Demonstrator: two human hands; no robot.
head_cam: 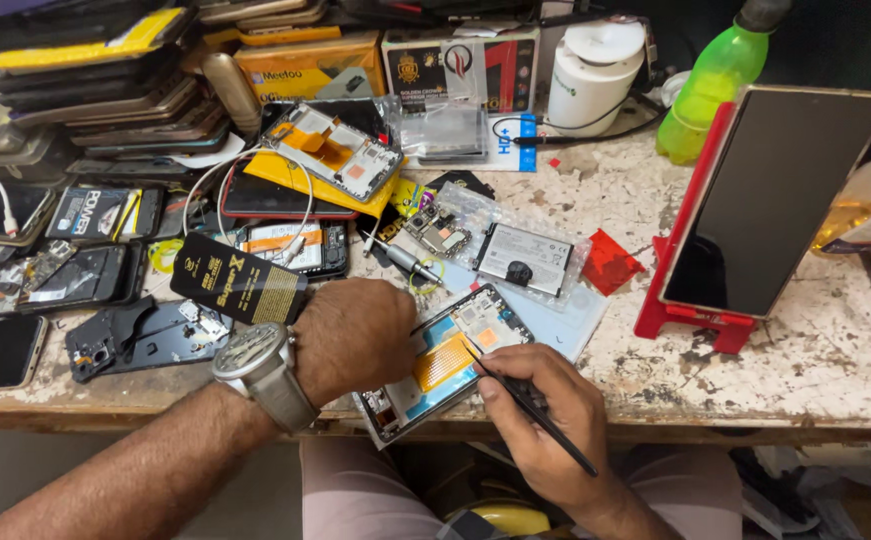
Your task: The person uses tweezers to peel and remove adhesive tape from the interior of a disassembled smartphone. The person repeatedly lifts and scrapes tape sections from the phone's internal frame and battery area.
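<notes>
A phone repair workshop: dismantled phones litter the chipped workbench.

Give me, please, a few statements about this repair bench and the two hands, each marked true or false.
1. The right hand holds a thin black tool. True.
2. The left hand wears no watch. False: a silver wristwatch sits on that wrist.
3. The opened phone lies at the bench's near edge under both hands. True.
4. The green bottle lies on its side beside the opened phone. False: it stands at the back right.
5. A dark phone leans on a red stand. True.
</notes>
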